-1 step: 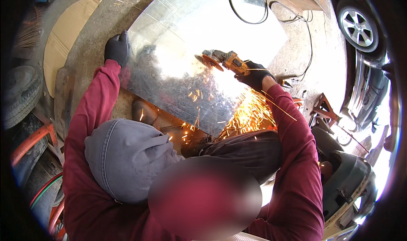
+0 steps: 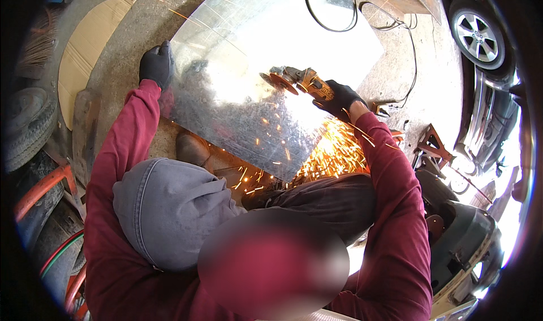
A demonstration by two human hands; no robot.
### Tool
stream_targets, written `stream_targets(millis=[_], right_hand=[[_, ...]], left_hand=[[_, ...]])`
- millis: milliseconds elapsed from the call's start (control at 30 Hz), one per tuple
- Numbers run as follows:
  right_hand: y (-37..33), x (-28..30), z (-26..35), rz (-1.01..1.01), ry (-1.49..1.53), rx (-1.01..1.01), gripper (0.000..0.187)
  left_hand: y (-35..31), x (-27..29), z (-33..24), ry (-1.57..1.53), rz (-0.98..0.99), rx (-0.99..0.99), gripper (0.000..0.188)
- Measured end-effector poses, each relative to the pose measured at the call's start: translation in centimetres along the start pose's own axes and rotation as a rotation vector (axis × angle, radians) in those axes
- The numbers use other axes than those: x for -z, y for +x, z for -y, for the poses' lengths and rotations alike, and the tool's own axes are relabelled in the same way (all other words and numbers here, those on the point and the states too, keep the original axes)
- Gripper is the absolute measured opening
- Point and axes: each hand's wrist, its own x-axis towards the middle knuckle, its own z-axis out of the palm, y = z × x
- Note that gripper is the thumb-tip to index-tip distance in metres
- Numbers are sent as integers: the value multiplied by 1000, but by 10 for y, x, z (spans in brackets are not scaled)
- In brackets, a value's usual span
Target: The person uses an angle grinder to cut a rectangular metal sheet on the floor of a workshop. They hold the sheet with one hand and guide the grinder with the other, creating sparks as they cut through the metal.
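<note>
In a dark glove, my right hand (image 2: pixel 338 99) is wrapped round the body of a yellow and black angle grinder (image 2: pixel 311 83). Its reddish-brown disc (image 2: pixel 281 84) is over a large shiny metal sheet (image 2: pixel 237 126), and bright sparks (image 2: pixel 334 148) spray toward my lap and right forearm. My left hand (image 2: pixel 156 66), gloved too, is closed on the sheet's left edge. Its fingertips are partly hidden. Glare washes out much of the sheet's upper part, and I cannot make out the exact contact under the disc.
A black cable (image 2: pixel 416 66) runs over the concrete at the right. Cardboard (image 2: pixel 93 44) lies at the far left, above old tyres (image 2: pixel 28 129). A red metal stand (image 2: pixel 434 146) and a car wheel (image 2: pixel 476 33) are on the right. My bent knee (image 2: pixel 164 208) is near the sheet's lower edge.
The spray of sparks has a slightly different shape, with fresh streaks at the upper left. Both hands, the angle grinder and the metal sheet stay practically where they were.
</note>
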Motion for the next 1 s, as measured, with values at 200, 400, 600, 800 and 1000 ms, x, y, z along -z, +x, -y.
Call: stream_targets(millis=[200, 400, 600, 800, 1000], right_hand=[[12, -1, 2, 30, 8, -21, 49], [31, -20, -55, -15, 300, 65, 66], [19, 12, 34, 32, 25, -60, 43], [20, 9, 25, -1, 140, 46, 46], [14, 23, 46, 63, 34, -91, 57]], left_hand=[[1, -2, -1, -47, -28, -15, 63], [6, -8, -1, -38, -31, -31, 62], [3, -5, 7, -39, -43, -21, 60], [3, -7, 8, -46, -45, -32, 58], [2, -7, 11, -40, -67, -36, 59]])
